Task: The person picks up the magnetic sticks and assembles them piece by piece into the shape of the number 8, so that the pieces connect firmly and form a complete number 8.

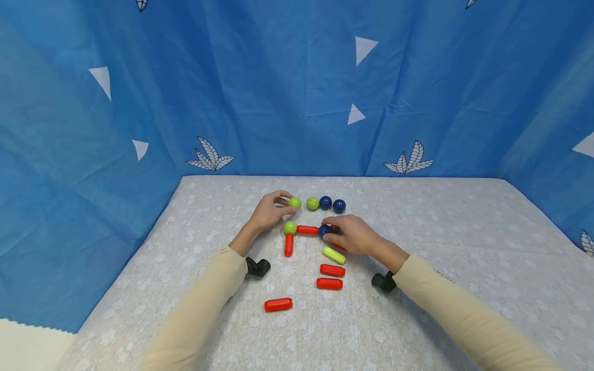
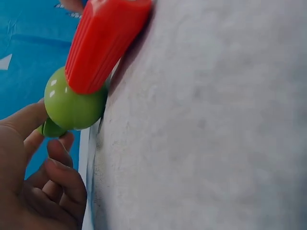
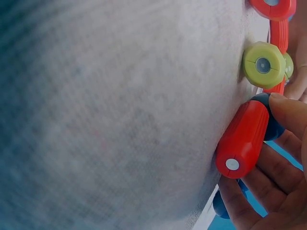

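My left hand (image 1: 271,210) pinches a light green ball (image 1: 294,202) at the back of the table; in the left wrist view it is mostly hidden behind a nearer green ball (image 2: 74,103). That nearer ball joins a red stick (image 1: 289,245) pointing toward me and another red stick (image 1: 307,230) running right to a dark blue ball (image 1: 324,231). My right hand (image 1: 355,234) grips this blue ball between thumb and fingers. From the blue ball a further red stick (image 3: 242,139) with a metal disc in its end extends, partly under the hand.
A green ball (image 1: 313,203) and two dark blue balls (image 1: 326,202) stand in a row at the back. A yellow-green stick (image 1: 334,255) and two red sticks (image 1: 329,283) lie before my right hand. Another red stick (image 1: 278,304) lies nearer me. Blue curtain (image 1: 297,103) hangs behind the table.
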The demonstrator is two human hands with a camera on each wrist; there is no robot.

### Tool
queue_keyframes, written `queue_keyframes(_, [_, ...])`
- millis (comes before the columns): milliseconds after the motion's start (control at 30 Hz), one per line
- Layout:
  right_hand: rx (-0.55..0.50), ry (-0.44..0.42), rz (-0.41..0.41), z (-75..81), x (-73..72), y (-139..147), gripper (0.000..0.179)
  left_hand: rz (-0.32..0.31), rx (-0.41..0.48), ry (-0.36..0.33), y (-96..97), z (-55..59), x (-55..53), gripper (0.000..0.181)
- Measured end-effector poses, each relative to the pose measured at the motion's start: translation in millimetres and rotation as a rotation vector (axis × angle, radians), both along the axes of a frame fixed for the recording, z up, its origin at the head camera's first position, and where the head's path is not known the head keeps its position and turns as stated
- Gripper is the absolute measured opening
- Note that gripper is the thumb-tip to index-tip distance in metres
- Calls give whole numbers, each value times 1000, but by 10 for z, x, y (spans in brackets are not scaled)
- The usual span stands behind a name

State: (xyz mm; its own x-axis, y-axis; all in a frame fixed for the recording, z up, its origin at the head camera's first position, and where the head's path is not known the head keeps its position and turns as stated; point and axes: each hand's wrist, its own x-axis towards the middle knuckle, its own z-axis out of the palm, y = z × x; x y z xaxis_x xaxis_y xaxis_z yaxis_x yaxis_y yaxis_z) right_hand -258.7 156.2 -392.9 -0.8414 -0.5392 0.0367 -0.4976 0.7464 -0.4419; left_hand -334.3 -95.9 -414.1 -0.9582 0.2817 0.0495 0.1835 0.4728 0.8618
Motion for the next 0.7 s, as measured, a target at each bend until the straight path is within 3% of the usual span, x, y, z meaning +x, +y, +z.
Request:
queue_keyframes(333, [-3,13,4,0,-21,8,39,-76,49,-9,-39,135,170,39])
queue_keyframes(700, [-12,14,7,-2,-9,2,38,-117,69,-13,-138,144,272,39])
